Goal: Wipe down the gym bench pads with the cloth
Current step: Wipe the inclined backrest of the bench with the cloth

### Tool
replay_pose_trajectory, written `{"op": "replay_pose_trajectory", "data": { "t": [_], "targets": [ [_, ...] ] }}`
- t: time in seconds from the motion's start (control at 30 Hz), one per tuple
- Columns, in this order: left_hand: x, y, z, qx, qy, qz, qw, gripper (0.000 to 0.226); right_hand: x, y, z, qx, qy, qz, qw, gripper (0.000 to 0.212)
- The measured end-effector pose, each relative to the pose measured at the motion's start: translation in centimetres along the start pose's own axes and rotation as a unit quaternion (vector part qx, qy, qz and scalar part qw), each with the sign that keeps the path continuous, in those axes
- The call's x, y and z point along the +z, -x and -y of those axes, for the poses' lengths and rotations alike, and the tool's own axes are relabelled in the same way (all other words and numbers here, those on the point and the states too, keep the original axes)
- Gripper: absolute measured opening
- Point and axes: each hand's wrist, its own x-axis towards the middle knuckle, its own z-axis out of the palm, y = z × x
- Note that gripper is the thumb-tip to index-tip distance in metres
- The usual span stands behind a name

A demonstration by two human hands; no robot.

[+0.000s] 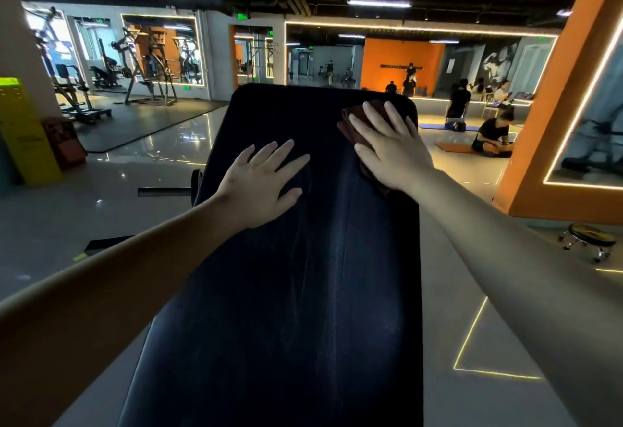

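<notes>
Brown cloth (350, 121) is sitting under my right hand (391, 150), fingers spread flat and pressing it at the far right corner of the bench pad (303, 291), while my left hand (266, 183) is resting open alongside (streaks suggest I'm partway, with much left to wipe).

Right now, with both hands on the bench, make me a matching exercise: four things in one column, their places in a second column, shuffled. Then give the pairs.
Things
1. left hand
2. right hand
3. cloth
4. stool

Places
A. on the floor, to the right of the bench pad
B. flat on the bare bench pad
C. pressed flat on the cloth
D. under a hand, near the far right corner of the bench pad

Pairs: 1-B, 2-C, 3-D, 4-A
</notes>
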Motion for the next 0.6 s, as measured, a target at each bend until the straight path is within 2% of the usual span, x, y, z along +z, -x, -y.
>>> {"op": "replay_pose_trajectory", "data": {
  "t": [0.1, 0.2, 0.3, 0.4, 0.5, 0.6],
  "targets": [
    [-0.1, -2.0, 1.0, -0.026, -0.003, 0.009, 1.0, 0.066, -0.5, -2.9, -0.6, 0.105, -0.015, -0.028, 0.994, 0.054],
    [-0.2, -2.7, 1.2, -0.035, -0.01, 0.007, 0.999, 0.065, 0.1, -4.7, 1.6, 0.24, -0.038, -0.077, 0.967, 0.057],
    [0.1, -2.5, 1.3, -0.055, -0.015, 0.01, 0.998, 0.066, 0.5, -6.0, 4.7, 0.294, -0.043, -0.104, 0.949, 0.062],
    [0.8, -1.9, 1.3, -0.093, 0.009, 0.003, 0.996, 0.068, 1.2, -6.2, 7.4, 0.227, -0.04, -0.108, 0.967, 0.062],
    [1.3, -1.6, 0.9, -0.111, 0.027, -0.005, 0.993, 0.068, 2.1, -3.6, 9.6, 0.062, -0.021, -0.09, 0.994, 0.06],
    [1.6, -1.6, 0.2, -0.118, 0.056, -0.024, 0.991, 0.067, 2.8, 1.2, 8.6, -0.074, -0.026, -0.048, 0.996, 0.057]
  ]
}}
